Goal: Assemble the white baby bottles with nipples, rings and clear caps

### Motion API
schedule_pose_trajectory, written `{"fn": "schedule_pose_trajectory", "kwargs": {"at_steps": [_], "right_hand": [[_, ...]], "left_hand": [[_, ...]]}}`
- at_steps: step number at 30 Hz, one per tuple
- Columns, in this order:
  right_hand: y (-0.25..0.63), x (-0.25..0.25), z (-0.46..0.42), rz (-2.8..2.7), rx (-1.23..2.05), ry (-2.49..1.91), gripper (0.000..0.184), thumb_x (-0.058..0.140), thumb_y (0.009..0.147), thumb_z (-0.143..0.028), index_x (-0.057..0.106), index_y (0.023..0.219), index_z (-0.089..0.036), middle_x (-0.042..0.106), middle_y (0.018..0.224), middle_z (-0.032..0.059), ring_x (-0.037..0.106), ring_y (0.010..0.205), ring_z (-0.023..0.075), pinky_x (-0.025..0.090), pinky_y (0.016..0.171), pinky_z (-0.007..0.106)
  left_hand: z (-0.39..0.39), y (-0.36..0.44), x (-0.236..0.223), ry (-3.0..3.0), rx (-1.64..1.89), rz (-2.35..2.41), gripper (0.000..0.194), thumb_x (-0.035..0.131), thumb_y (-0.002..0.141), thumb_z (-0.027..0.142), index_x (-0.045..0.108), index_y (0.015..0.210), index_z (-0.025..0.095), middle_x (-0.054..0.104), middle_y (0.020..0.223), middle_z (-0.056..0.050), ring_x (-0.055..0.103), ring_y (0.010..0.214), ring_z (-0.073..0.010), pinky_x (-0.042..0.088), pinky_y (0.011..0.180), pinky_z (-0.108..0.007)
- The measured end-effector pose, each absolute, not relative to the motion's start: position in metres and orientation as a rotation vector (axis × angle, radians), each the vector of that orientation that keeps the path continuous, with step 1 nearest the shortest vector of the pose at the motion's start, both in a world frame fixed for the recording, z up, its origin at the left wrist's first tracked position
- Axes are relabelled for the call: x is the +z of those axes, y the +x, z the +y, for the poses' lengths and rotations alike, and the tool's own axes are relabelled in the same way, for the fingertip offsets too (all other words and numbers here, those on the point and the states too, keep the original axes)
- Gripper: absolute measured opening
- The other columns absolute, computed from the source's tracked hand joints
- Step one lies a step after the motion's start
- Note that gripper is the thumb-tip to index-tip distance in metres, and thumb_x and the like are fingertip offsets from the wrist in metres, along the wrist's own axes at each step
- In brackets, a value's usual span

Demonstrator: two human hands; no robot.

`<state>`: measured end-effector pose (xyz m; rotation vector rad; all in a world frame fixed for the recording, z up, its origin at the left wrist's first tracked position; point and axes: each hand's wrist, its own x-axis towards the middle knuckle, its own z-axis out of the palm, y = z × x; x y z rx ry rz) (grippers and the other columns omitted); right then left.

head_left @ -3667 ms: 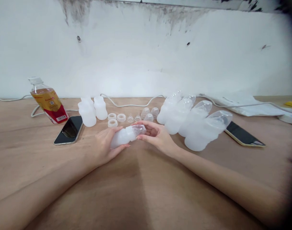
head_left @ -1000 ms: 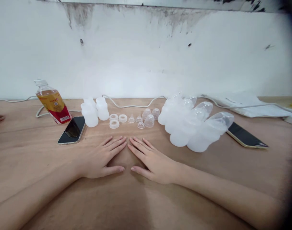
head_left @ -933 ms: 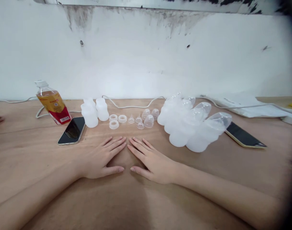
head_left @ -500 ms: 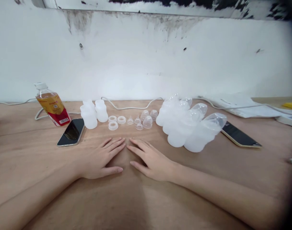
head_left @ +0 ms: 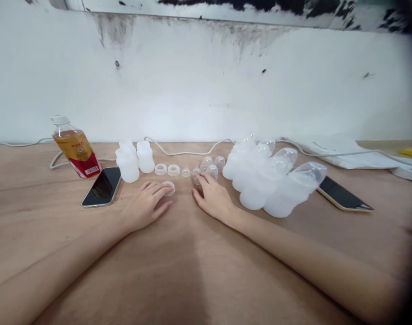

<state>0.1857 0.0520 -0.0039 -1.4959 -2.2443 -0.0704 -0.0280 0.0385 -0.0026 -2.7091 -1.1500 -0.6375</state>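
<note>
My left hand has slid forward from flat rest, fingertips pinching the white ring. My right hand now closes on a clear teat at its 12 o'clock: assembly of another bottle is probably beginning.

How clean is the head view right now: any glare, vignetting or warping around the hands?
Head view: dark vignette down the right edge; wide-angle warp tilts the drink bottle; pale capped bottles merge into a white blur; left hand and right hand stay sharp, with soft shadows.
</note>
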Motion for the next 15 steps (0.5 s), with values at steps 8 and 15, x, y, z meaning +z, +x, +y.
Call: {"fn": "schedule_pose_trajectory", "kwargs": {"at_steps": [8, 15], "right_hand": [[0.184, 0.001, 0.03, -2.384, 0.047, -0.995, 0.022, 0.043, 0.081, -0.02, 0.049, 0.102, -0.016, 0.054, 0.101, 0.0075, 0.054, 0.088, 0.0169, 0.048, 0.07, 0.029], [0.184, -0.003, 0.029, -2.455, 0.177, -0.708, 0.025, 0.036, 0.085, -0.013, 0.053, 0.102, -0.014, 0.057, 0.097, 0.008, 0.053, 0.088, 0.0142, 0.046, 0.077, 0.027]], "left_hand": [[0.042, -0.028, -0.006, -2.752, -0.686, -1.221, 0.035, 0.041, 0.085, 0.032, 0.047, 0.116, 0.018, 0.054, 0.113, -0.009, 0.046, 0.103, -0.0238, 0.04, 0.087, -0.042], [0.032, -0.029, 0.003, -2.993, -1.202, -1.383, 0.041, 0.051, 0.078, 0.025, 0.041, 0.117, 0.019, 0.046, 0.113, -0.009, 0.057, 0.088, -0.0154, 0.05, 0.079, -0.033]]}}
